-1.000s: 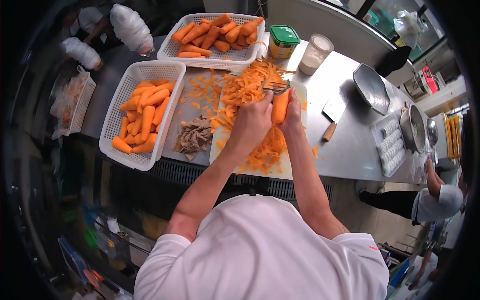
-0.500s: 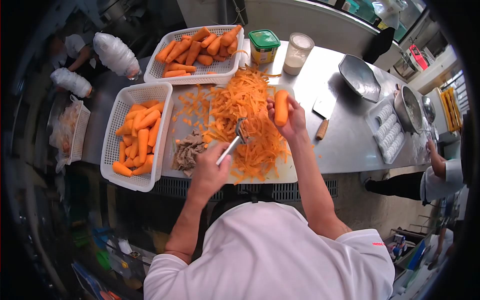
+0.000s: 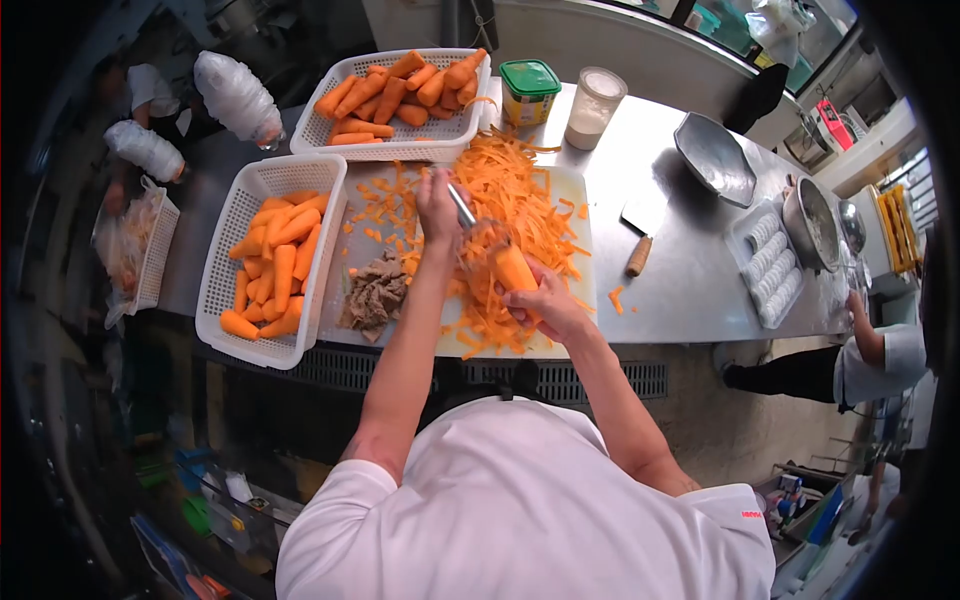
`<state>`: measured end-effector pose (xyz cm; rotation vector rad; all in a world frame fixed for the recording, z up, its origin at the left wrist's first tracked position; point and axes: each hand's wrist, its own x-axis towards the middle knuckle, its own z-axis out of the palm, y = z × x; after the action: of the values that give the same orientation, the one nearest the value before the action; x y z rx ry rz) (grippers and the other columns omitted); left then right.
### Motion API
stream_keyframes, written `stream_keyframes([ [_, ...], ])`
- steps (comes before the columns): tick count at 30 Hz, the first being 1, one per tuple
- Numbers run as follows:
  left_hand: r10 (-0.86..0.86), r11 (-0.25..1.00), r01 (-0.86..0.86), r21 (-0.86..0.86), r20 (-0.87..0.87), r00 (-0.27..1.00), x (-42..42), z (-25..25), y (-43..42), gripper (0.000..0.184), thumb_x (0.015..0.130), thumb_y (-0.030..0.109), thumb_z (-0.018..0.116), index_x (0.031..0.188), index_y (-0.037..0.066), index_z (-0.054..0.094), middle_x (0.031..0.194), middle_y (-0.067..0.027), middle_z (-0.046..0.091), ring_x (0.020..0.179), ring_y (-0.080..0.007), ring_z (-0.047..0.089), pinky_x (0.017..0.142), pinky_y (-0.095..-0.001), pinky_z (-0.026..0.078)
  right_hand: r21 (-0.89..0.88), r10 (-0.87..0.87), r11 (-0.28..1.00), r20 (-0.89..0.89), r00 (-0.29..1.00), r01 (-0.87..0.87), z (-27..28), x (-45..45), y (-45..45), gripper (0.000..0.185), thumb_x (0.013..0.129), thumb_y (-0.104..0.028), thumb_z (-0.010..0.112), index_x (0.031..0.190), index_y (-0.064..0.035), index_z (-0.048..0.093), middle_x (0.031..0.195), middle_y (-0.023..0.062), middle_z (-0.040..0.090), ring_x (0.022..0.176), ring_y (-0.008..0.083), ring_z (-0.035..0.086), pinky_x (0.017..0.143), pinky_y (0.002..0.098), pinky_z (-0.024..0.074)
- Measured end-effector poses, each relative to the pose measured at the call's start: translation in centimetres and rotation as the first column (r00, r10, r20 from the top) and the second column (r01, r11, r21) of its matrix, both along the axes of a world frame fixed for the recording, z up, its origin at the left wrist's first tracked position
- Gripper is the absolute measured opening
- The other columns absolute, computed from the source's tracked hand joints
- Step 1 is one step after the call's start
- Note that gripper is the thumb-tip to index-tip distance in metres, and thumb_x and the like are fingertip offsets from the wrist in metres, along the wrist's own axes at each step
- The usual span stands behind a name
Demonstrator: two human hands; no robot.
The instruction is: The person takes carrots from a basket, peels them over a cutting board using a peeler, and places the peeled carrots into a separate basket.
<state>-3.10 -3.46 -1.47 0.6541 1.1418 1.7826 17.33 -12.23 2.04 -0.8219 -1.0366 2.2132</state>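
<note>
My left hand (image 3: 438, 212) is closed around the handle of a peeler (image 3: 462, 206), whose head is blurred close to the upper end of a carrot (image 3: 513, 270). That carrot is gripped at its lower end by my right hand (image 3: 548, 303) and tilts up and to the left. Beneath both hands lies a large heap of orange carrot peelings (image 3: 510, 180) on a white cutting board (image 3: 572, 192). A crumpled brown-grey cloth (image 3: 374, 292) rests left of the board. Further left, a white basket (image 3: 333, 215) holds several smooth carrots.
Behind it, another white basket (image 3: 420, 151) holds carrots. A green-lidded tub (image 3: 529, 95) and a jar of white powder (image 3: 596, 108) stand at the back. To the right lie a cleaver (image 3: 640, 250), a dark tray (image 3: 715, 160) and a metal bowl (image 3: 812, 225). A person stands far right.
My left hand has swung up and forward with the peeler. My right hand has come down and left, tilting the carrot toward the peeler. A few peelings now lie right of the board.
</note>
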Motion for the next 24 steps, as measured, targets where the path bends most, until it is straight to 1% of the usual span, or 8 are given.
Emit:
stream_keyframes([
  [4,0.194,0.981,-0.196,-0.007,0.182,0.964,0.5,1.0,1.1,0.021,0.103,0.030,0.047,0.102,0.009,0.050,0.059,-0.0024,0.053,0.047,-0.0098,0.049,0.042,-0.0244,0.040,0.073,-0.021,0.997,0.077,0.997,0.016,-0.6,1.0,-0.1,0.042,0.077,0.002,0.062,0.116,-0.0073,0.051,0.086,0.0016,0.057,0.057,0.0082,0.052,0.045,0.0226,0.0398],
  [7,-0.099,0.994,0.101,0.045,-0.050,0.994,4.2,0.3,-0.5,0.020,0.102,0.027,0.047,0.098,0.008,0.048,0.060,-0.0027,0.051,0.047,-0.0113,0.049,0.042,-0.0272,0.042,0.106,-0.032,0.994,0.142,0.989,0.017,-1.5,0.8,0.0,0.045,0.077,0.001,0.062,0.120,-0.0067,0.052,0.085,0.0018,0.058,0.056,0.0088,0.052,0.045,0.0230,0.0411],
  [11,0.195,0.976,-0.196,-0.099,-0.020,0.981,-0.3,-0.5,2.3,0.019,0.102,0.026,0.049,0.095,0.009,0.048,0.061,-0.0026,0.051,0.048,-0.0117,0.050,0.045,-0.0268,0.043,0.265,-0.135,0.962,0.266,0.954,0.062,-0.4,1.0,-0.3,0.045,0.078,-0.002,0.064,0.122,-0.0074,0.052,0.084,0.0009,0.059,0.057,0.0077,0.051,0.048,0.0231,0.0412],
  [14,0.004,0.999,-0.014,-0.052,-0.177,0.984,3.4,1.8,-0.1,0.020,0.101,0.026,0.046,0.093,0.008,0.046,0.063,-0.0022,0.051,0.048,-0.0118,0.050,0.045,-0.0281,0.044,0.322,-0.181,0.945,0.384,0.905,0.053,-0.6,0.6,-0.5,0.047,0.079,-0.004,0.064,0.124,-0.0062,0.052,0.084,0.0012,0.060,0.057,0.0070,0.052,0.048,0.0232,0.0427],
  [16,-0.083,0.997,0.081,-0.017,-0.173,0.981,3.0,0.5,0.7,0.020,0.102,0.026,0.045,0.093,0.008,0.045,0.063,-0.0022,0.051,0.049,-0.0121,0.051,0.045,-0.0284,0.043,0.436,-0.231,0.899,0.542,0.808,-0.036,-0.4,0.1,0.0,0.051,0.076,-0.006,0.066,0.126,-0.0037,0.052,0.090,0.0067,0.065,0.063,0.0159,0.061,0.057,0.0291,0.0502],
  [17,0.074,0.992,-0.089,-0.091,-0.157,0.985,1.7,0.6,1.7,0.019,0.102,0.025,0.046,0.093,0.008,0.045,0.062,-0.0021,0.051,0.049,-0.0120,0.051,0.045,-0.0280,0.042,0.435,-0.228,0.900,0.545,0.807,-0.040,-1.2,0.2,-0.1,0.051,0.076,-0.006,0.066,0.126,-0.0037,0.052,0.090,0.0067,0.065,0.063,0.0159,0.061,0.057,0.0291,0.0502],
  [19,0.168,0.972,-0.175,-0.157,-0.062,0.984,0.3,2.0,1.1,0.019,0.101,0.025,0.048,0.091,0.009,0.044,0.061,-0.0021,0.051,0.048,-0.0126,0.050,0.046,-0.0276,0.041,0.779,-0.524,0.614,0.519,0.675,-0.123,-2.1,0.2,0.1,0.054,0.072,-0.008,0.068,0.123,-0.0007,0.054,0.096,0.0156,0.069,0.077,0.0293,0.068,0.072,0.0354,0.0536],
  [24,-0.035,0.999,0.018,-0.049,-0.358,0.933,3.0,0.8,1.2,0.020,0.102,0.022,0.045,0.091,0.005,0.042,0.063,-0.0025,0.050,0.047,-0.0134,0.048,0.048,-0.0296,0.043,0.654,-0.435,0.737,0.652,0.621,-0.171,-1.6,-0.6,0.6,0.049,0.070,-0.009,0.069,0.116,0.0026,0.057,0.097,0.0237,0.068,0.091,0.0379,0.067,0.080,0.0395,0.0521],
])
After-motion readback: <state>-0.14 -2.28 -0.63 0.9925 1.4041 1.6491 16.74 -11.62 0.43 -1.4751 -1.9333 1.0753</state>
